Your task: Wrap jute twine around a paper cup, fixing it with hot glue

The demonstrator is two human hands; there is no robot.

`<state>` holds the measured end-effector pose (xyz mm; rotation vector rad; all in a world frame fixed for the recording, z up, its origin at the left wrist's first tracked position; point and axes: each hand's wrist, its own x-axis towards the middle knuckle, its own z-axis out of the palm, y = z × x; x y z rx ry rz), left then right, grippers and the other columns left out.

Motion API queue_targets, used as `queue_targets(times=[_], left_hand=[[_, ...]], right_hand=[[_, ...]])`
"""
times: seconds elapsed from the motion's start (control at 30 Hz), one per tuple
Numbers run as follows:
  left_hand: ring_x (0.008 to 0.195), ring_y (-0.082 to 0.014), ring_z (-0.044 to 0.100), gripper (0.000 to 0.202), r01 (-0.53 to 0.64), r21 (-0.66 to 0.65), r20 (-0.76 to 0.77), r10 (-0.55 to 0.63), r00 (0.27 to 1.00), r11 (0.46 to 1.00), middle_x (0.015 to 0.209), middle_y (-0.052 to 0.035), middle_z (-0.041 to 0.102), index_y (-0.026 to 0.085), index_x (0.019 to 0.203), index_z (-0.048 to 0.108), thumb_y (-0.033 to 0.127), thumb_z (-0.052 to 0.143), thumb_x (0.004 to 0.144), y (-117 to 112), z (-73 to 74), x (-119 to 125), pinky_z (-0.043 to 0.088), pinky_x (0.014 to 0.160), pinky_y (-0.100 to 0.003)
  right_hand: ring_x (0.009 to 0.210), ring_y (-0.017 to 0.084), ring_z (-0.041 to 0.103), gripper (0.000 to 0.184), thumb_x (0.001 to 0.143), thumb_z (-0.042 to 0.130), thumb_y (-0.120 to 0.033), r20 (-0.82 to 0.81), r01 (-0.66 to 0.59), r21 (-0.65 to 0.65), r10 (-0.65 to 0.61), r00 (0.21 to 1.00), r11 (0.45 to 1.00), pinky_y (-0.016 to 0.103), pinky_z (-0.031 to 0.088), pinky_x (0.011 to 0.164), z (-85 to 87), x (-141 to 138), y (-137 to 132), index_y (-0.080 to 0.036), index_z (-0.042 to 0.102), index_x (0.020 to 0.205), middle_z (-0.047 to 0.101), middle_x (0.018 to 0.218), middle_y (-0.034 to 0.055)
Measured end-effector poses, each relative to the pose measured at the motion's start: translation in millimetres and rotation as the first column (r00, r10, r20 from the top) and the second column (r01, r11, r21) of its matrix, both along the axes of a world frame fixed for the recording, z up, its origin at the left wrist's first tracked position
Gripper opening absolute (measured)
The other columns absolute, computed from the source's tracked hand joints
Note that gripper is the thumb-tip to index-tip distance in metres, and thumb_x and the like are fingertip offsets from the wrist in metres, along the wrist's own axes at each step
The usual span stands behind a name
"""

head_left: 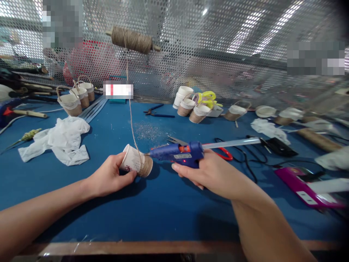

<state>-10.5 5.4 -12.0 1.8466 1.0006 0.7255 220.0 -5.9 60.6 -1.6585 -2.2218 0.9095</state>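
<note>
My left hand (pixel 114 173) grips a white paper cup (pixel 131 159) that lies tilted on its side above the table. Brown twine (pixel 146 166) is wound around the cup's base end. From there a strand runs up to a twine spool (pixel 131 39) hung on a rod at the mesh panel. My right hand (pixel 207 169) is wrapped round a blue hot glue gun (pixel 177 153), its nozzle at the wound twine and touching or nearly touching it. A clear glue stick (pixel 231 143) sticks out of the gun's back. Red-handled scissors (pixel 225 154) lie partly hidden behind the gun.
Blue-handled pliers (pixel 159 111) lie on the blue table (pixel 109 214). Twine-wrapped cups (pixel 73 104) stand at back left, more (pixel 200 114) at back centre and right. White cloth (pixel 61 138) lies left; a purple power strip (pixel 297 189) and black cables are at right.
</note>
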Motion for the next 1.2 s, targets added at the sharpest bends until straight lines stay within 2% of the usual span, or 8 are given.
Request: queue_targets(times=[0.47,0.6,0.7,0.8,0.87,0.93,1.03,1.2], left_hand=[[0.066,-0.0139,0.055,0.020,-0.006,-0.033,0.020,0.007,1.000,0.999,0.076,-0.0045,0.063,0.008,0.088,0.057,0.021,0.051,0.074,-0.5,-3.3,-1.0,0.046,0.064,-0.023],[0.065,-0.0134,0.055,0.021,-0.032,-0.064,0.022,0.034,0.999,0.997,0.075,-0.0033,0.062,0.009,0.088,0.058,0.023,0.051,0.073,-0.6,-1.9,0.4,0.046,0.063,-0.023],[0.062,-0.0131,0.055,0.020,-0.050,-0.097,0.025,0.052,0.998,0.994,0.072,-0.0023,0.062,0.011,0.086,0.057,0.024,0.052,0.073,-0.6,-0.8,1.3,0.045,0.060,-0.022],[0.061,-0.0131,0.054,0.020,-0.057,-0.108,0.031,0.061,0.998,0.993,0.070,-0.0020,0.062,0.011,0.085,0.057,0.027,0.052,0.073,-0.4,-0.8,0.3,0.044,0.059,-0.022],[0.062,-0.0134,0.054,0.023,-0.062,-0.104,0.036,0.066,0.997,0.993,0.071,-0.0025,0.062,0.010,0.086,0.057,0.029,0.051,0.074,0.1,-1.3,-1.2,0.044,0.059,-0.022],[0.063,-0.0138,0.053,0.027,-0.065,-0.104,0.041,0.069,0.997,0.992,0.072,-0.0032,0.061,0.009,0.088,0.057,0.032,0.050,0.076,0.6,-1.8,-2.4,0.044,0.061,-0.023],[0.066,-0.0146,0.054,0.030,-0.065,-0.104,0.046,0.070,0.996,0.993,0.075,-0.0032,0.061,0.010,0.092,0.057,0.035,0.049,0.077,0.9,-2.2,-2.8,0.044,0.064,-0.025],[0.062,-0.0139,0.052,0.033,-0.065,-0.095,0.025,0.068,0.997,0.993,0.071,-0.0015,0.060,0.010,0.093,0.058,0.037,0.048,0.078,1.0,-3.3,-1.9,0.043,0.062,-0.024]], right_hand=[[0.037,0.011,0.048,0.030,0.075,0.054,-0.042,-0.053,0.061,-0.109,-0.067,0.996,0.992,0.023,0.039,0.040,-3.6,2.8,5.1,-0.019,0.053,0.056,0.045,0.034,-0.0048],[0.039,0.011,0.048,0.027,0.075,0.056,-0.039,-0.190,0.033,-0.137,-0.059,0.980,0.990,0.025,0.042,0.047,-4.0,7.1,6.6,-0.019,0.054,0.058,0.045,0.036,-0.0050],[0.039,0.009,0.044,0.019,0.076,0.056,-0.036,-0.370,0.027,-0.130,-0.074,0.926,0.991,0.024,0.038,0.046,-4.1,12.1,12.9,-0.018,0.057,0.068,0.044,0.038,-0.0063],[0.042,0.008,0.044,0.017,0.073,0.060,-0.034,-0.498,0.252,-0.110,-0.272,0.824,0.962,0.022,0.035,0.043,-8.3,22.6,28.8,-0.017,0.058,0.076,0.048,0.045,-0.0049],[0.049,0.008,0.048,0.017,0.071,0.064,-0.031,-0.509,0.447,-0.063,-0.414,0.755,0.893,0.021,0.038,0.046,-14.9,33.1,44.2,-0.016,0.056,0.069,0.054,0.056,-0.0016],[0.045,0.006,0.044,0.015,0.075,0.061,-0.028,-0.477,0.538,-0.046,-0.491,0.729,0.842,0.020,0.035,0.042,-24.1,44.1,60.0,-0.015,0.055,0.070,0.052,0.057,-0.0021],[0.049,0.006,0.047,0.017,0.084,0.052,-0.028,-0.402,0.604,-0.043,-0.567,0.719,0.796,0.020,0.041,0.046,-38.5,54.6,78.5,-0.012,0.055,0.078,0.053,0.064,-0.0020],[0.082,0.016,0.058,0.027,0.086,0.049,-0.032,-0.221,0.618,-0.038,-0.610,0.761,0.785,0.034,0.050,0.069,-54.2,51.1,97.5,-0.014,0.053,0.106,0.058,0.101,0.0066]])
